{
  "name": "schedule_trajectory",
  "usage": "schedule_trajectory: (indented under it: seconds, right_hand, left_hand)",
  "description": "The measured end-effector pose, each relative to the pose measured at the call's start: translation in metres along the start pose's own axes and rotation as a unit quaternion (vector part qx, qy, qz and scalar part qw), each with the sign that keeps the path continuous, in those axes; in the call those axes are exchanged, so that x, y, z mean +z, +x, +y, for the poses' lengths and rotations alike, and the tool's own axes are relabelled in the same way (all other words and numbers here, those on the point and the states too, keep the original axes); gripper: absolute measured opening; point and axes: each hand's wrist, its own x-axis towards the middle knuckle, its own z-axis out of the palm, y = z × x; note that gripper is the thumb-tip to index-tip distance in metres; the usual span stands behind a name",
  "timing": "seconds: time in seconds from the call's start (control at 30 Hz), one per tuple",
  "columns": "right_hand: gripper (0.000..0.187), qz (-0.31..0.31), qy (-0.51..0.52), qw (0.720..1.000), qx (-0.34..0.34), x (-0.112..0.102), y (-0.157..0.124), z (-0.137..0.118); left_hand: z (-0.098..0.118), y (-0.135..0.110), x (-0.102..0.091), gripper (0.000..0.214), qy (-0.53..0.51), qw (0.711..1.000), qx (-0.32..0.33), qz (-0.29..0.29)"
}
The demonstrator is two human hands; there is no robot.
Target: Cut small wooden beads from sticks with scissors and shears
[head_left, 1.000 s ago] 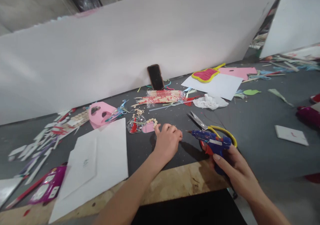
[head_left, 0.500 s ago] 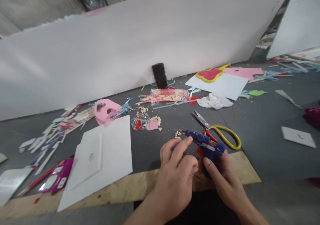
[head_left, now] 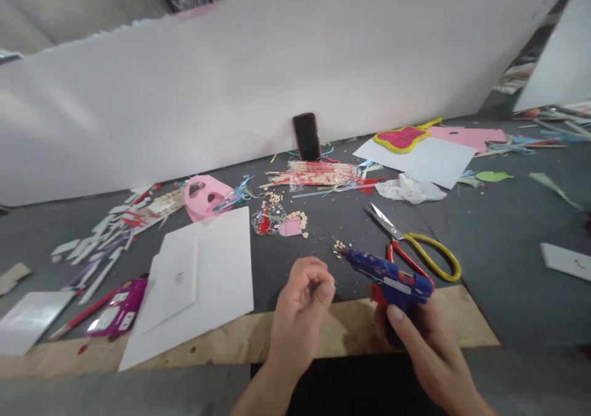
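In my right hand is a blue hot glue gun, its nozzle pointing left and my fingers around its grip by the red trigger. My left hand is to the left of the glue gun, apart from it, with the fingers curled and the fingertips pinched together. Whether a small piece sits in that pinch I cannot make out. Small pale wooden bits lie by the nozzle. Beyond the gun rest scissors with yellow handles and a tool with red handles, partly hidden.
A phone leans against the white panel. White sheets, a pink cutout and a purple packet lie left. Packaged sticks, crumpled tissue and a yellow-edged pink shape are further back.
My left hand has drawn away from the glue gun's nozzle to the left, and its spread fingers have curled into a pinch. My right hand still holds the gun. The view has shifted slightly.
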Motion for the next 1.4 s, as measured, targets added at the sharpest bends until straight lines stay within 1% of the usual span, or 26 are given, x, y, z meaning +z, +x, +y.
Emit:
schedule_trajectory:
  seconds: [0.03,0.07,0.13,0.2,0.27,0.4,0.57,0.73,0.93,1.07,1.17,1.3,1.4]
  right_hand:
    - [0.023,-0.008,0.016,1.0,0.006,0.0,-0.002,-0.001]
    - [0.021,-0.021,0.031,0.999,0.013,-0.001,-0.004,-0.003]
    - [0.02,-0.056,0.043,0.997,0.012,-0.001,-0.007,-0.006]
    - [0.02,-0.079,0.039,0.996,-0.001,0.0,-0.01,-0.009]
    - [0.022,-0.078,0.032,0.996,-0.004,0.002,-0.012,-0.011]
    - [0.027,-0.058,0.02,0.998,0.009,0.006,-0.016,-0.013]
    - [0.027,-0.064,0.013,0.998,0.015,0.007,-0.016,-0.01]
    - [0.023,-0.083,0.028,0.996,0.031,0.008,-0.014,-0.012]
    - [0.021,-0.089,0.031,0.995,0.034,0.009,-0.013,-0.011]
    - [0.02,-0.098,0.031,0.994,0.027,0.009,-0.012,-0.008]
    - [0.019,-0.117,0.029,0.993,0.017,0.007,-0.011,-0.006]
    - [0.019,-0.157,-0.011,0.987,-0.023,-0.001,-0.008,0.0]
    - [0.019,-0.169,-0.031,0.984,-0.044,-0.003,-0.007,0.002]
  left_hand:
    - [-0.002,0.003,-0.002,0.015,-0.085,0.995,-0.048,0.011]
    - [-0.004,0.005,-0.005,0.018,-0.158,0.983,-0.086,0.017]
    - [-0.006,0.008,-0.007,0.021,-0.262,0.956,-0.133,0.023]
    - [-0.007,0.01,-0.008,0.023,-0.319,0.934,-0.158,0.027]
    - [-0.006,0.011,-0.008,0.025,-0.349,0.919,-0.179,0.033]
    - [-0.006,0.012,-0.009,0.027,-0.374,0.904,-0.205,0.036]
    - [-0.008,0.011,-0.01,0.026,-0.395,0.89,-0.224,0.034]
    - [-0.009,0.011,-0.011,0.027,-0.403,0.885,-0.23,0.036]
    - [-0.008,0.012,-0.012,0.027,-0.403,0.884,-0.233,0.042]
    - [-0.008,0.012,-0.012,0.028,-0.403,0.883,-0.235,0.044]
    - [-0.008,0.012,-0.012,0.028,-0.404,0.882,-0.237,0.047]
    - [-0.007,0.013,-0.012,0.028,-0.403,0.884,-0.235,0.041]
    - [-0.008,0.013,-0.011,0.027,-0.406,0.883,-0.233,0.039]
